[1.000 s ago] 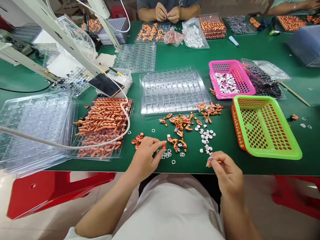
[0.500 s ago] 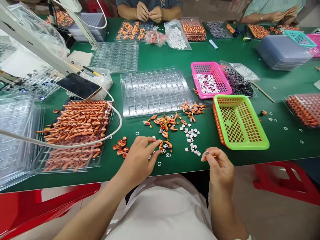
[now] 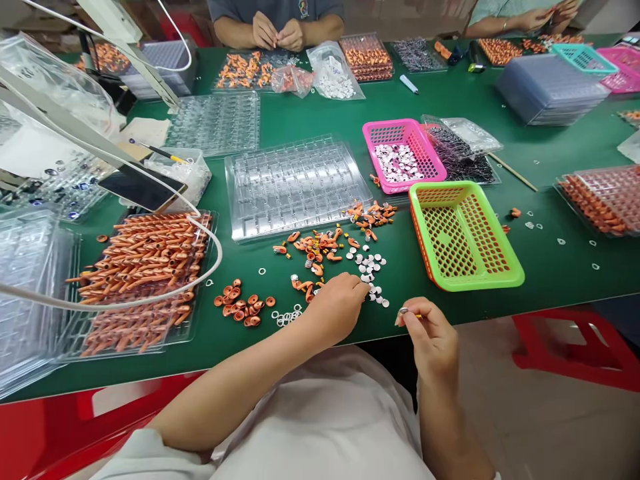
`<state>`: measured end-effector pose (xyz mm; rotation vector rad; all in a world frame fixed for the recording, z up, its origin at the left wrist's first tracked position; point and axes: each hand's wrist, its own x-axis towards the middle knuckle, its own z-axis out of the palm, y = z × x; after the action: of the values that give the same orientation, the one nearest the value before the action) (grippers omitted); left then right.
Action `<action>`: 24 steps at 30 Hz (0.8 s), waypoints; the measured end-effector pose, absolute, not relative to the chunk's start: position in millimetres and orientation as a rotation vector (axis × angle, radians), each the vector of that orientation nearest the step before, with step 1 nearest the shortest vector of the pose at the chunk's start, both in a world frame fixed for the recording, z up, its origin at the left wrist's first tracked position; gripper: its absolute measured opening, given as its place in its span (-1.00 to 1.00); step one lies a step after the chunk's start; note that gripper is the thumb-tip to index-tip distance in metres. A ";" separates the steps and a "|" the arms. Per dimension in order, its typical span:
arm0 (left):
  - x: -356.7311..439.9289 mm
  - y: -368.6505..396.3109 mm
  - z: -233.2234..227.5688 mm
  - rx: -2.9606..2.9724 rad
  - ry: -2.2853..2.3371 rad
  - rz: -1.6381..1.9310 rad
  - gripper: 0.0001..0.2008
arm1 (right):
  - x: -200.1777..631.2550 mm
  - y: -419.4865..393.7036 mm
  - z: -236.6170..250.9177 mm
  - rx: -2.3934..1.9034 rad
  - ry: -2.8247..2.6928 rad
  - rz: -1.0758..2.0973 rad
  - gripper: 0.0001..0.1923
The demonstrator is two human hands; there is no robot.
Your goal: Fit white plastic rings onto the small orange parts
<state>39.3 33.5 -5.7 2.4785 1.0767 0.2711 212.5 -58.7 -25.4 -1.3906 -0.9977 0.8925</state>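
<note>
White discs point(image 3: 371, 262) lie just right of frame centre, left hand's point(image 3: 345, 307) fingertips among the lower ones; from where I stand, can't tell if it grips any. Right hand point(image 3: 433, 337), lower right of centre, pinches small silver-tipped part point(image 3: 403, 311). Green basket point(image 3: 473, 283) centre-right.

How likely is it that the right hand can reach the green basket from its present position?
Probably yes: the green basket stands just beyond the right hand, with nothing visible between them, though this hand already holds a small part.
</note>
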 end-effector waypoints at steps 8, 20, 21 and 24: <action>42.6 28.9 -7.4 2.571 1.072 0.161 -0.77 | 210.0 -57.6 -28.1 -1.361 -1.042 0.974 -0.89; 39.5 32.3 -8.1 2.363 1.134 0.302 -0.78 | 212.2 -56.8 -30.3 -1.374 -1.027 0.954 -0.88; 38.3 31.7 -7.4 2.302 1.135 0.348 -0.79 | 211.7 -56.7 -29.5 -1.365 -1.033 0.962 -0.88; 33.6 28.6 -1.5 2.000 1.111 0.474 -0.85 | 208.6 -55.1 -25.9 -1.333 -1.059 1.008 -0.88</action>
<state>33.6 28.6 -1.5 1.9998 1.1107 0.4741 208.6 -55.1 -25.9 -1.3326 -1.0590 1.0078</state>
